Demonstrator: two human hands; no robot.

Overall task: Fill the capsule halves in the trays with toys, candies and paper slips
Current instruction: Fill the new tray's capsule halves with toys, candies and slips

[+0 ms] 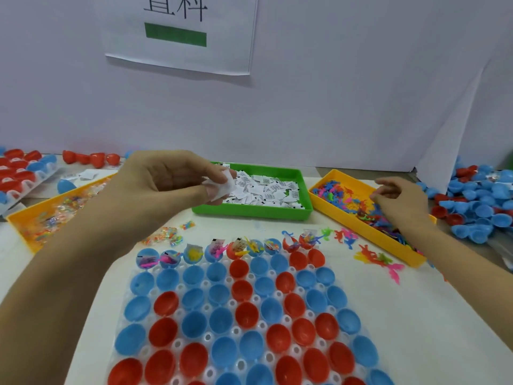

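One row only, the far one, of the white tray (177,344) holds filled capsule halves (213,252); every red and blue half nearer the person sits empty. The left hand (169,182) hovers at the near-left corner of the green bin (249,212), its grip pinching a small bunch of white paper slips (222,186) between thumb and fingertips. The right hand (399,198) reaches into the yellow bin of small plastic toys (352,201) on the right, its fingers curled down among them; whether it has a toy pinched cannot be told. Wrapped candies (52,218) lie in a second yellow bin on the left, and a few loose toys and candies rest on the counter (416,315) just beyond the tray.

To do this step well, the left thumb should fan the slips so a single one drops per half, working along the next empty row in order. The right hand does best lifting one toy clear of the tangle, since the limbs likely snag neighbours, and setting it fully inside the rim.
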